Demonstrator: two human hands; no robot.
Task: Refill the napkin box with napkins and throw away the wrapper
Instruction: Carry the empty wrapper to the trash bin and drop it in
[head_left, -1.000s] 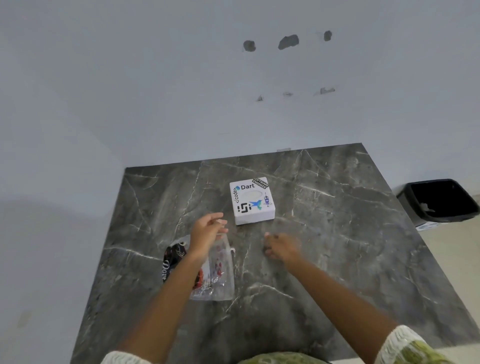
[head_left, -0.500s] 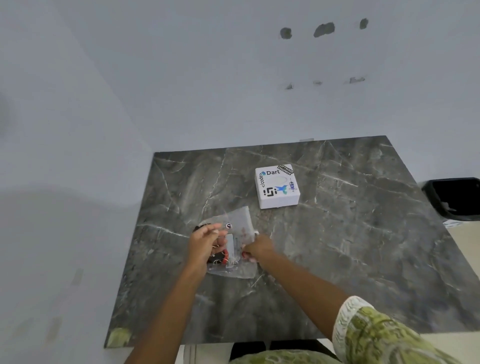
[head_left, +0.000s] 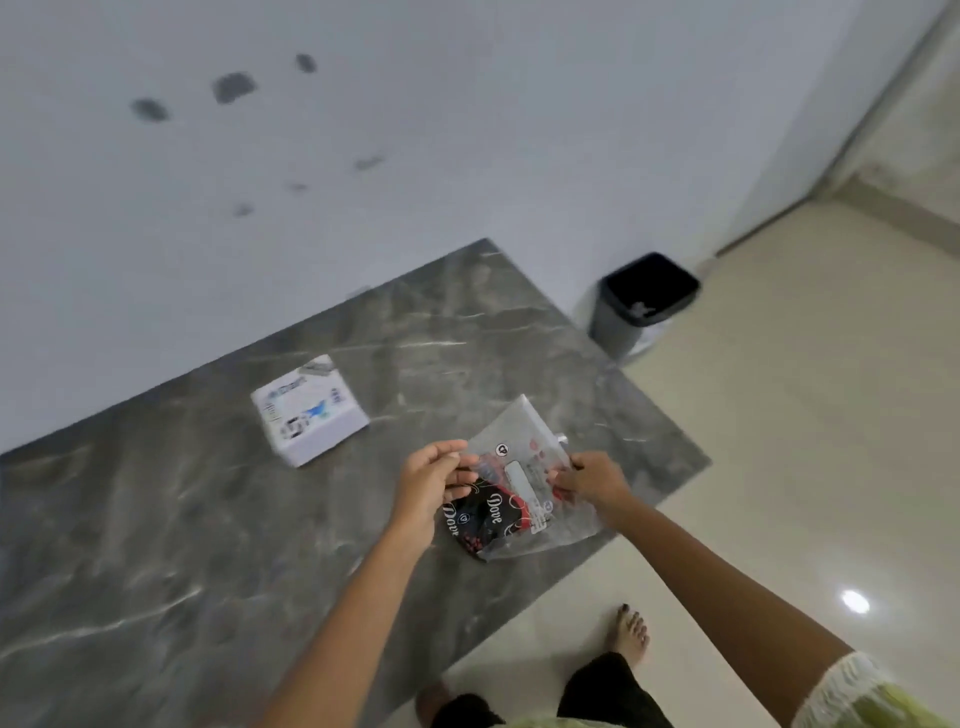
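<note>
Holding the wrapper is the step in hand; nothing is in the bin yet. Marble table (head_left: 218, 519) is the landmark. Grey bin (head_left: 641, 306) stands on the floor just past the table's far right corner, lid off, mouth open. White napkin box (head_left: 310, 410) sits closed on the table, well apart to the left of the hands; frame is smeared there, so I can't tell whether napkins show through its top slot. Clear plastic wrapper (head_left: 524, 478), dark print with "Dove" on it, hangs over the table's right edge, off the surface. Left hand (head_left: 431, 488) pinches its left edge, fingers closed on the film. Right hand (head_left: 592, 480) pinches the right edge the same way.

To do this well, my read: ball the film into one hand first, since flat film catches air and drifts. Then step to the bin and release low inside the mouth, not from height.
</note>
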